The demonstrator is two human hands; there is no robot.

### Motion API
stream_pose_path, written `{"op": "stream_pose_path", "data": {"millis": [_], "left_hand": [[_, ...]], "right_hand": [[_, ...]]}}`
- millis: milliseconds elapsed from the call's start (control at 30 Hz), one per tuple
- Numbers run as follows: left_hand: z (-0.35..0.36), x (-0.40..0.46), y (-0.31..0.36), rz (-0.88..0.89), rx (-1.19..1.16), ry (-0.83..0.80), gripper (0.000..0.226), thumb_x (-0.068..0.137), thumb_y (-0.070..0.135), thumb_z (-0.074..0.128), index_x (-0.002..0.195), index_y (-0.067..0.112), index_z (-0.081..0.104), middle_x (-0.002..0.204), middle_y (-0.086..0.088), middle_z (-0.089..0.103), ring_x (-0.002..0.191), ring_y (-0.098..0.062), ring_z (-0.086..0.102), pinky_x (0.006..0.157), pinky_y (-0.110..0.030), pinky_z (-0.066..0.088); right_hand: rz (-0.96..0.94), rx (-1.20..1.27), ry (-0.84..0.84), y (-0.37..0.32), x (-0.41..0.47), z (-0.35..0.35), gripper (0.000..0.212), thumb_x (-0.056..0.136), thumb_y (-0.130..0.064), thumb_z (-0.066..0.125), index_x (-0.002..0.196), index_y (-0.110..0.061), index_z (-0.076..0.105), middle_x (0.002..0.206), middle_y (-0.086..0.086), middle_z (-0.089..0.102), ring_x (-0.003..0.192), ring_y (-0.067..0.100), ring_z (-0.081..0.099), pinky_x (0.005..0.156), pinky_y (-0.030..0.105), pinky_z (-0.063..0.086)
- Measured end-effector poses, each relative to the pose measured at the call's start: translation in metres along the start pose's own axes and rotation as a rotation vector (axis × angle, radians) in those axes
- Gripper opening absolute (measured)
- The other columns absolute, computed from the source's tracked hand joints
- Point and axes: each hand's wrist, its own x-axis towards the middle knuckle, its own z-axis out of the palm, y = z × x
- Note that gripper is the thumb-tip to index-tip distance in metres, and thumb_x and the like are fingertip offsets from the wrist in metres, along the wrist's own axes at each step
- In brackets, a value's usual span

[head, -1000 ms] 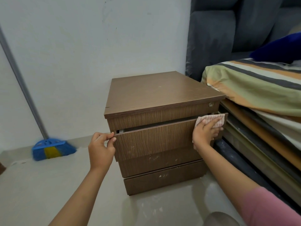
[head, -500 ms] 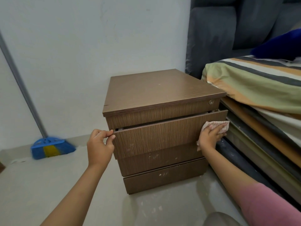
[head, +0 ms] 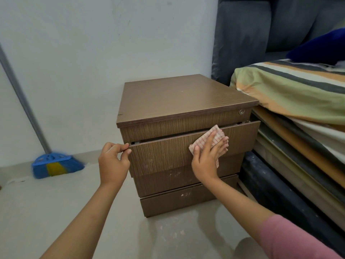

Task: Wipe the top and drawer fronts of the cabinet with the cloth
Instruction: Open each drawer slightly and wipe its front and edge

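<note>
A brown wooden cabinet (head: 179,98) stands on the floor with three drawers. Its top drawer (head: 162,154) is pulled out a little. My left hand (head: 113,161) pinches the top left corner of that drawer front. A pink checked cloth (head: 214,137) lies flat against the middle right of the same front, and my right hand (head: 207,157) presses it there with straight, spread fingers. The two lower drawers (head: 168,200) are closed and show white specks.
A bed with a striped sheet (head: 291,90) and dark frame (head: 276,187) stands close to the cabinet's right side. A blue and yellow broom (head: 56,164) leans on the white wall at the left. Grey floor lies in front.
My right hand has slid the cloth leftward from the drawer's right edge toward the middle of its front. The left hand keeps its pinch on the left corner.
</note>
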Motion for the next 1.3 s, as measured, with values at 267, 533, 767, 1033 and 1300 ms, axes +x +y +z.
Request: {"op": "stream_pose_path", "data": {"millis": [267,533,767,1033,1300], "left_hand": [[-0.001,0.001,-0.002,0.0,-0.004,-0.009,0.014,0.08,0.003,0.068,0.094,0.001,0.07,0.086,-0.007,0.058,0.077,-0.016,0.055,0.066,-0.012,0.04],[0.001,-0.001,-0.004,-0.024,-0.003,0.005,0.015,0.081,0.005,0.067,0.096,0.003,0.069,0.088,-0.006,0.057,0.078,-0.013,0.053,0.065,-0.008,0.037],[0.0,0.001,-0.007,-0.017,-0.002,0.002,0.014,0.081,0.006,0.068,0.095,0.004,0.07,0.088,-0.007,0.057,0.078,-0.012,0.053,0.067,-0.007,0.037],[0.0,0.003,-0.009,-0.018,-0.022,-0.008,0.013,0.08,0.006,0.069,0.093,0.005,0.071,0.085,-0.005,0.058,0.073,-0.006,0.051,0.067,-0.007,0.037],[-0.003,0.006,-0.009,-0.04,-0.057,-0.021,0.013,0.078,0.006,0.071,0.091,0.007,0.072,0.083,0.0,0.056,0.071,0.004,0.051,0.065,-0.001,0.036]], "right_hand": [[0.099,0.016,0.027,0.03,-0.001,0.002,0.074,0.093,-0.045,0.028,0.143,-0.026,-0.023,0.146,0.017,-0.039,0.135,0.039,-0.032,0.11,0.052,-0.009],[0.01,0.043,0.14,-0.021,-0.004,0.032,0.07,0.095,-0.039,0.029,0.147,-0.017,-0.013,0.146,0.024,-0.035,0.133,0.042,-0.034,0.108,0.059,-0.019],[-0.106,-0.075,0.116,-0.023,-0.038,0.078,0.071,0.095,-0.034,0.038,0.149,-0.015,-0.004,0.148,0.025,-0.03,0.135,0.042,-0.032,0.109,0.05,-0.022],[-0.117,-0.125,0.082,0.003,-0.028,0.058,0.073,0.095,-0.042,0.035,0.147,-0.024,-0.013,0.146,0.018,-0.036,0.135,0.039,-0.034,0.108,0.046,-0.024],[-0.095,-0.005,0.15,-0.057,-0.035,0.083,0.072,0.096,-0.038,0.036,0.148,-0.018,-0.009,0.145,0.019,-0.036,0.133,0.035,-0.038,0.101,0.034,-0.035]]}}
